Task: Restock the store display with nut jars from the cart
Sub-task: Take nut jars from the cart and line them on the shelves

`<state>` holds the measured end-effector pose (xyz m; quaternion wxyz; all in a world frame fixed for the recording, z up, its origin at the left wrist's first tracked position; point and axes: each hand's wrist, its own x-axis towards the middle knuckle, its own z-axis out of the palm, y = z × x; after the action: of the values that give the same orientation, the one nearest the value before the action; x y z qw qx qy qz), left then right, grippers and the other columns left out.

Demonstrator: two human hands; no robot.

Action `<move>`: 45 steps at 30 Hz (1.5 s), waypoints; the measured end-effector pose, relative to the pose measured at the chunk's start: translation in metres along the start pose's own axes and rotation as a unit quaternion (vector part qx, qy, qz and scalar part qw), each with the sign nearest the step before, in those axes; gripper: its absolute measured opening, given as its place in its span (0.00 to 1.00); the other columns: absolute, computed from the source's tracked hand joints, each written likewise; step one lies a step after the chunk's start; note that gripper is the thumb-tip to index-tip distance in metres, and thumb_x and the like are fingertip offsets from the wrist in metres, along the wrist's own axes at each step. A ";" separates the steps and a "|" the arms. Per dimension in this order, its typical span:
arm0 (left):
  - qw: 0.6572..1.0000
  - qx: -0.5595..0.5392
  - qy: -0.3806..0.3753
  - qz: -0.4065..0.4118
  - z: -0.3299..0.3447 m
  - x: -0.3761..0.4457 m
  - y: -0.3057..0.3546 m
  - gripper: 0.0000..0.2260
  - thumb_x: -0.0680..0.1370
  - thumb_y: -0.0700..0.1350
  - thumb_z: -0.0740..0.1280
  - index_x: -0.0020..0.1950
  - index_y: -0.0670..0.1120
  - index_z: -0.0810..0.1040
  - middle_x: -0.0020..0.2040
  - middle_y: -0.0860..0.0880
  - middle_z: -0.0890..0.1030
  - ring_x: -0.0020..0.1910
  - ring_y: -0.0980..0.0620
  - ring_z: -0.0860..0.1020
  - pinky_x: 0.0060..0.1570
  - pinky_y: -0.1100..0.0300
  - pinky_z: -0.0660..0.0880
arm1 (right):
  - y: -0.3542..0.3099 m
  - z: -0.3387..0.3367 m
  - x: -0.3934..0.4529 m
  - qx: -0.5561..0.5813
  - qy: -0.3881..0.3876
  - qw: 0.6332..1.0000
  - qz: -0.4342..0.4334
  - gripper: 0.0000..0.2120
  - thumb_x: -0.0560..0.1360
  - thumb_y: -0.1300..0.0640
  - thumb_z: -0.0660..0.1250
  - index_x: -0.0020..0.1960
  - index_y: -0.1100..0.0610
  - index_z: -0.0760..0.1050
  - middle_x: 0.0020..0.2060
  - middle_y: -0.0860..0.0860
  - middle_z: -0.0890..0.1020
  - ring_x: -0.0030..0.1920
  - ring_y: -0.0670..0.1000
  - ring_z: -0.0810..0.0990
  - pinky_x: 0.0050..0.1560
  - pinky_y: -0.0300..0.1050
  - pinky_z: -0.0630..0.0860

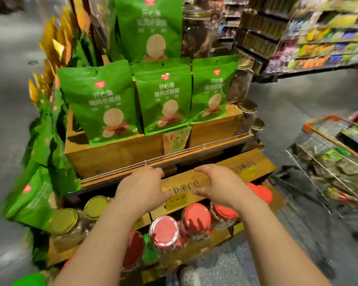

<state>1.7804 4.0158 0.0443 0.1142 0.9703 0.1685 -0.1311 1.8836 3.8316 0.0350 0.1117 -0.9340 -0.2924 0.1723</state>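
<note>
Both my hands hover over the lower tier of a wooden display stand [215, 174], holding nothing. My left hand [142, 187] and my right hand [219, 185] face each other with loosely curved fingers, a gap between them. Below them stand clear nut jars with red lids [196, 217], one [163, 231] closest to me. Gold-lidded jars [64, 220] stand at the lower left. The wire cart [335, 159] is on the right, filled with blurred packs and jars.
Green snack bags [163, 93] fill the wooden crates on the upper tier. More gold-lidded jars [247, 112] stand at the stand's right side. Store shelves [318, 38] line the aisle at the back right. Grey floor lies between stand and cart.
</note>
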 end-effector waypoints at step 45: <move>0.918 0.040 -0.036 0.392 0.062 0.053 0.676 0.33 0.77 0.67 0.67 0.77 0.52 0.68 0.70 0.48 0.76 0.64 0.47 0.77 0.57 0.52 0.76 | 0.546 -0.155 -0.325 0.123 0.137 0.916 0.356 0.35 0.74 0.45 0.76 0.77 0.44 0.66 0.72 0.51 0.75 0.70 0.53 0.74 0.64 0.47 0.72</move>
<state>2.0561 3.3945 0.0902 0.1237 0.9568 -0.2352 -0.1176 1.9709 3.1862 0.0915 0.1956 -0.9697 0.1010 0.1056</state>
